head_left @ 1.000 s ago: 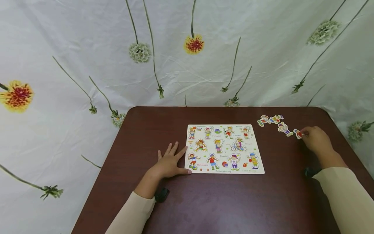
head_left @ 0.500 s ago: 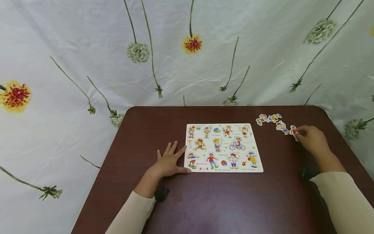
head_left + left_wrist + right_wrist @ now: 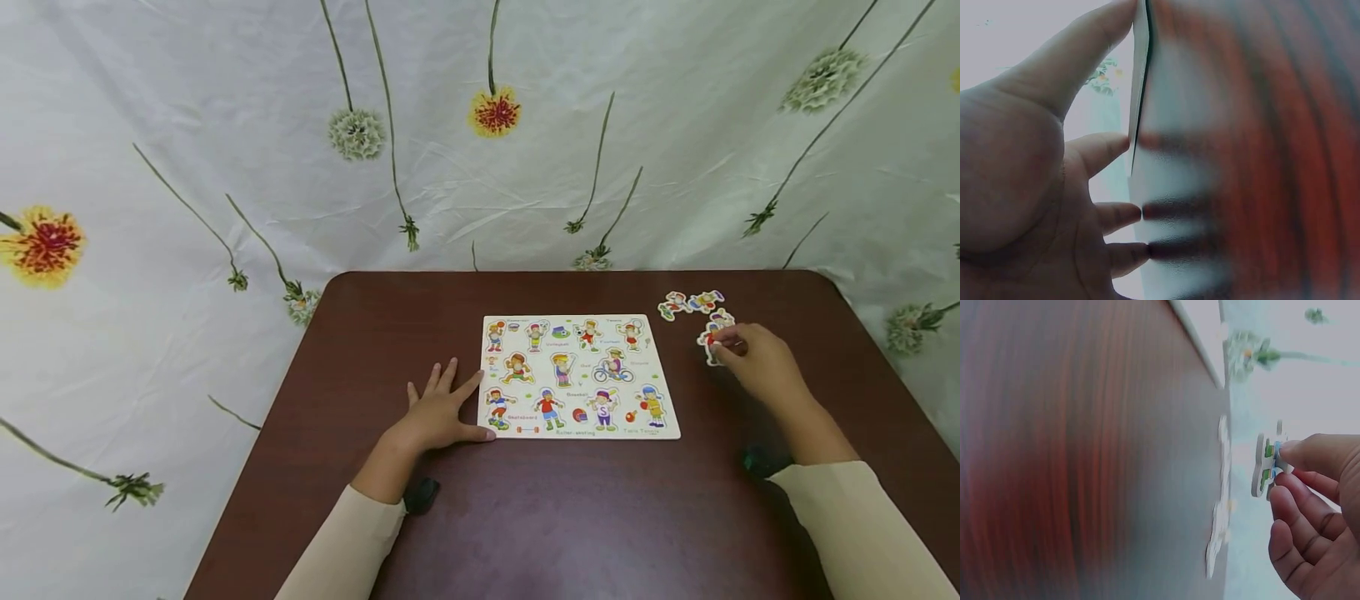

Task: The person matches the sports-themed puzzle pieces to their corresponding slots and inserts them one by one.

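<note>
A white wooden puzzle board [image 3: 671, 425] printed with children playing sports lies flat on the dark table. My left hand [image 3: 433, 418] rests at its left edge, fingers spread, thumb at the lower left corner. In the left wrist view the thumb [image 3: 1079, 50] and index fingertip touch the board's edge [image 3: 1139, 75]. My right hand [image 3: 768, 371] pinches a child-shaped puzzle piece [image 3: 1266, 465] between thumb and fingers. It is held above the table, right of the board. In the head view, this piece partly covers another loose piece [image 3: 722, 316] behind it.
Two more loose puzzle pieces, one [image 3: 675, 306] beside the other [image 3: 707, 301], lie near the table's far right. A dark reddish-brown table [image 3: 585, 517] spans the scene. Behind it hangs a white flower-printed cloth [image 3: 450, 183].
My right hand has picked up the rightmost puzzle piece from the table and carried it left toward the board. The left hand stays at the board's edge.
</note>
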Available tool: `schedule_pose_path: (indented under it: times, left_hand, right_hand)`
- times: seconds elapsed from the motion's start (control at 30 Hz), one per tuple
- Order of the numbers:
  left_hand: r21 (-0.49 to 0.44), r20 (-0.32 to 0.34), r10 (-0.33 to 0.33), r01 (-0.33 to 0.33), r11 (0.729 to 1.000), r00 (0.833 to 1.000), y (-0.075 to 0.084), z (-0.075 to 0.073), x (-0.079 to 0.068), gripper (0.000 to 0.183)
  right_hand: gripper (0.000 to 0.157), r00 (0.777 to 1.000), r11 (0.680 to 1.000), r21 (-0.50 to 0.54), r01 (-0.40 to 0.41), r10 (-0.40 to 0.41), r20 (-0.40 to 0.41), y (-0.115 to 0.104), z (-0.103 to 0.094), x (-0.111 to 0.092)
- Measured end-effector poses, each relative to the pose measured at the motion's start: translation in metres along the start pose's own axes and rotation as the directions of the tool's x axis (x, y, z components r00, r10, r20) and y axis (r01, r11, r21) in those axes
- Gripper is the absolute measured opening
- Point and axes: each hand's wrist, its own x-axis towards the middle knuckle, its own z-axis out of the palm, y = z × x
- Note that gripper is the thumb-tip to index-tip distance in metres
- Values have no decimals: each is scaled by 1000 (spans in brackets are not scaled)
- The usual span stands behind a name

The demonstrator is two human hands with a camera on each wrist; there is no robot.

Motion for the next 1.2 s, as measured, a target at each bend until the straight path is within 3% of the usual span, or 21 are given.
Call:
schedule_pose_path:
  times: [0.33,0.6,0.93,1.2]
  left_hand:
    - [30,-5,38,-38,999,999,4,-1,5,103]
    - [42,10,42,-42,998,999,10,-1,11,103]
    - [33,24,41,-41,999,999,14,1,19,104]
    - [39,36,42,-43,998,998,14,1,22,104]
  right_hand:
    - [15,993,992,71,106,-110,45,-52,24,-10]
    - [9,968,968,152,201,-220,121,-87,46,-15]
    - [7,943,953,202,225,-265,202,-123,74,-17]
    - [9,917,946,233,225,-286,278,-142,85,-17]
